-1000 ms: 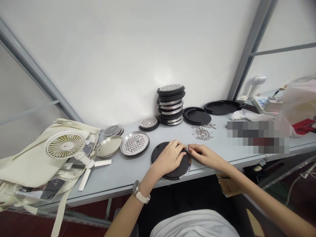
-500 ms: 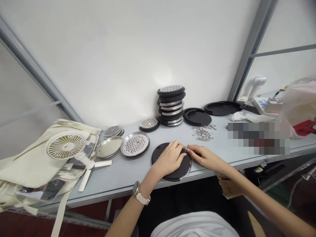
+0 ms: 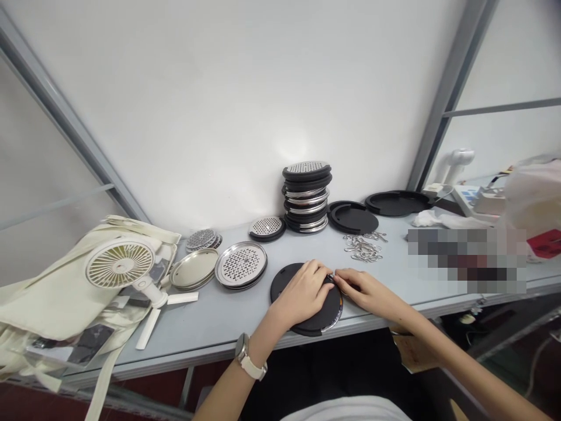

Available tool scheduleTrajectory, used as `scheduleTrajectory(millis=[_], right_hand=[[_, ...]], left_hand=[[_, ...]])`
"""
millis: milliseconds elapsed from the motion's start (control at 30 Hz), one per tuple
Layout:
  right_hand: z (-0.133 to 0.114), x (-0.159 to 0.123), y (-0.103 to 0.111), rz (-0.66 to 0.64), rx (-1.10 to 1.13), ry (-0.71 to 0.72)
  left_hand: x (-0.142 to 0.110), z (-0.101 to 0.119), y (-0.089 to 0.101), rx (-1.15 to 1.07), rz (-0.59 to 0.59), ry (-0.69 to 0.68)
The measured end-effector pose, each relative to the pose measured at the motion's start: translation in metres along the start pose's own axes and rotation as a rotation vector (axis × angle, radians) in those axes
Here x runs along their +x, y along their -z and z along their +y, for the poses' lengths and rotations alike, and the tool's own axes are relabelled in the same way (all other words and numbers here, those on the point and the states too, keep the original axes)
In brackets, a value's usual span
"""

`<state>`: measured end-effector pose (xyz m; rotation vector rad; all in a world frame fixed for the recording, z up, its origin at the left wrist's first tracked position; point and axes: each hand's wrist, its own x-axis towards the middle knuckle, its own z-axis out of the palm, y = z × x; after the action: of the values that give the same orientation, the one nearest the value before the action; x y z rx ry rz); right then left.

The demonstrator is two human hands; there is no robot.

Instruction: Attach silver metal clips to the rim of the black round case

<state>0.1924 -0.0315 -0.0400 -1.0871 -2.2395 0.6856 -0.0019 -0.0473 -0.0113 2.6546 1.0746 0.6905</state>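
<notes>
Well, white wall (image 3: 228, 117) behind, the grey table (image 3: 213, 316) bears a black disc (image 3: 322, 318), right grip (image 3: 367, 293) pinching something small (image 3: 332, 278), left grip (image 3: 304, 293) unclear.

Black disc (image 3: 323, 318) matt, plastic-looking; clips (image 3: 364, 248) glossy metal; bag (image 3: 52, 295) cloth

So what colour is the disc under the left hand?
The disc is mostly black, seen best in the head view.

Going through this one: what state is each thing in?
Black disc: flat on the table, partly covered.
Left hand: palm-down on the disc, thumb apart from forefinger.
Right hand: fingertips together at the disc's edge.
Tall stack: upright, slightly uneven.
Metal clips: loose, heaped.
Fan: grille showing; whether running, unclear.
Watch: worn, left wrist.
</notes>
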Motion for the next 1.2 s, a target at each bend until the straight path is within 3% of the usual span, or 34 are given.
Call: scheduleTrajectory(millis=[1200], right_hand=[[-0.0002,-0.0011,0.0005,0.014,-0.012,0.013]], left_hand=[[-0.0010,0.0017,0.0017,-0.007,-0.006,0.014]])
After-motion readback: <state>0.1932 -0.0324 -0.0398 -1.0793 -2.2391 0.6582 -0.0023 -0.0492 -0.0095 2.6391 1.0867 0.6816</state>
